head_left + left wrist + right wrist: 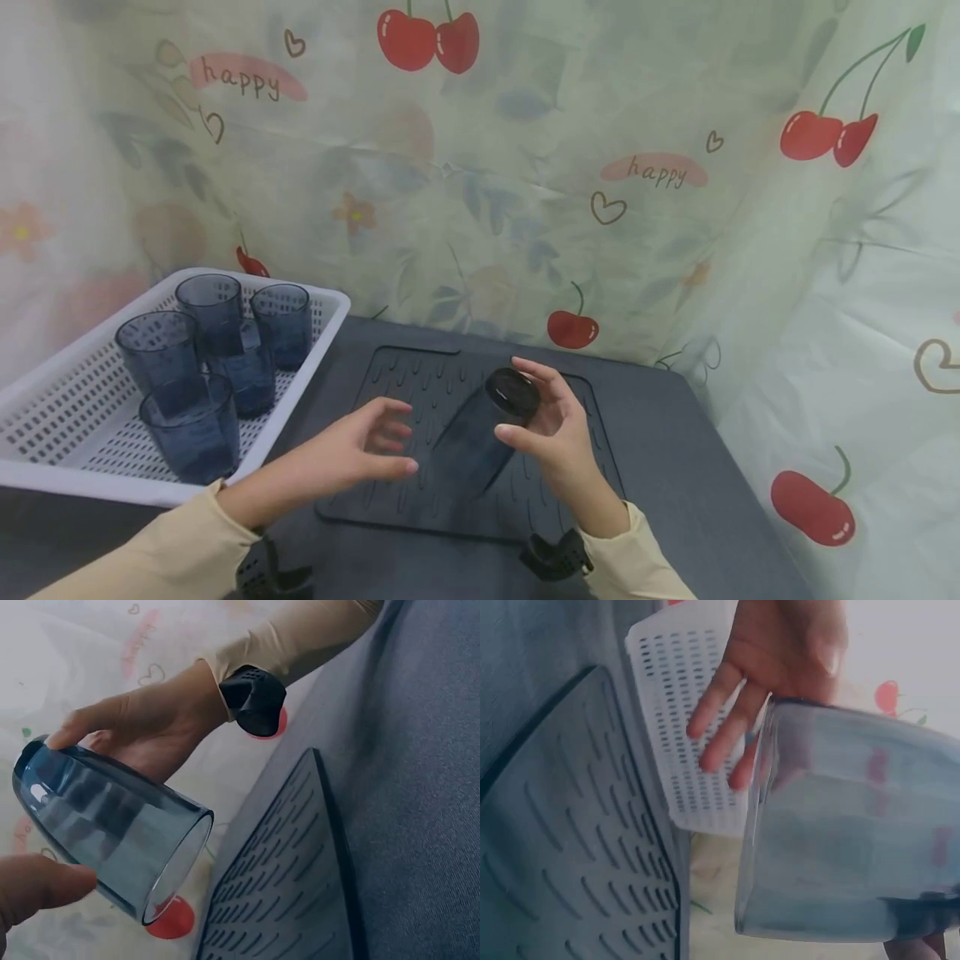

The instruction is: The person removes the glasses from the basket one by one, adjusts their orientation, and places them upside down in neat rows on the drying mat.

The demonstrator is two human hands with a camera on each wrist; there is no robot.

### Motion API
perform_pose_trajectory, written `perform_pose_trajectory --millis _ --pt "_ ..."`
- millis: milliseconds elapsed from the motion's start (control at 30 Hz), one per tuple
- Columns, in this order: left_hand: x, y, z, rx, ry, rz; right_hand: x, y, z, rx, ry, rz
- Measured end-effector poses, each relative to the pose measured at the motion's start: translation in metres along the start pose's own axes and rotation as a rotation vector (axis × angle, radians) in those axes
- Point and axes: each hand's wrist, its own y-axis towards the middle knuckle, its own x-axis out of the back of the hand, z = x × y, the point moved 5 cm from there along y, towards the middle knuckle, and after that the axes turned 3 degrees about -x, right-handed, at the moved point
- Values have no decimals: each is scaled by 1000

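Smoky-blue see-through plastic tumbler [480,429] held tilted over the dark ribbed rubber drying mat [420,383], mid-table.
Right hand [551,425] grasps tumbler near its base w/ thumb & fingers curled round it; base points up & far, rim down toward near-left. Left hand [360,446] is released, fingers spread, just beside the rim; contact can't tell. White perforated plastic basket [67,400] at far left of dark grey table [690,467] holds more blue tumblers [198,358].

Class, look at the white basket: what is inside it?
The white basket holds five blue cups, all upright. Its slotted floor shows between them; the floor beneath each cup is covered.
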Motion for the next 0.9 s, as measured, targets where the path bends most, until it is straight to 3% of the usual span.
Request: perform_pose_trajectory --millis 100,367,900 --pt "0 -1 6 19 54 23 2 1 -2 -35 -36 -16" --pt "-7 -2 20 -39 98 170 14 8 -7 -103 -172 -72" --pt "-10 -5 29 -49 122 184 52 30 -1 -156 -331 -203"
